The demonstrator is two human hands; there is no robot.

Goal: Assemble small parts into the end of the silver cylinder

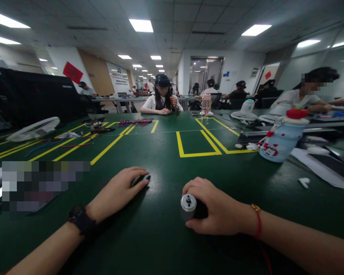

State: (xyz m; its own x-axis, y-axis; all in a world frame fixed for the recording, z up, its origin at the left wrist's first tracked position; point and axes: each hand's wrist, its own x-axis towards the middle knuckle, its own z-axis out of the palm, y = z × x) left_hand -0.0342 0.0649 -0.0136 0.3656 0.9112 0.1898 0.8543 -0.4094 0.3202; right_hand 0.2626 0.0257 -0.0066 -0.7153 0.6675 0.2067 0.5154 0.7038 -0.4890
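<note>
A silver metal cylinder [188, 206] with a small shaft on its top face stands upright on the green table [160, 244]. My right hand [210, 204] is wrapped round it from the right, thumb at its near side and fingers behind. To the left, my left hand [126, 187] rests low over the table, fingers curved round a small dark object [137, 180] that is mostly hidden under the palm. The two hands are apart.
A blue bottle with a red lid [285, 139] stands at the right, near white earbuds [304, 182]. Wires [136, 122], yellow tape lines [200, 155] and a white fan [34, 129] lie farther back. Across the table a person [162, 97] sits holding something orange.
</note>
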